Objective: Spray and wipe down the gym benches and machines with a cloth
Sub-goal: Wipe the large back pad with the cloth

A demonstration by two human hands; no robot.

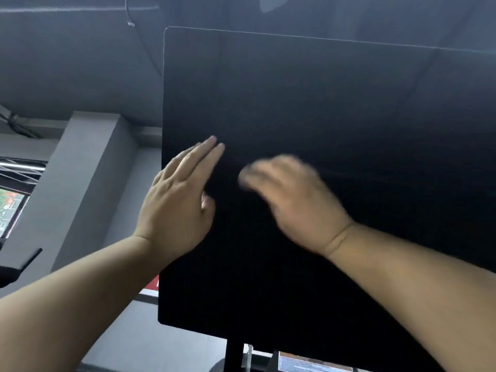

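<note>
**Forearms raised: the wipe runs up and right**

Forearms come up from the lower corners. My left grip [174,200] lies flat on the black panel [322,103], fingers straight and pressed together, just inside its left edge. My right grip [290,200], beside it toward the middle, is blurred; I cannot tell whether it pinches a cloth. Most of the panel's face lies above and right of the right grip, so I judge it nearer for the next sweep.

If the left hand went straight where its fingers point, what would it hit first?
Probably nothing: the left hand points up across the bare black panel, free to its top edge.
</note>
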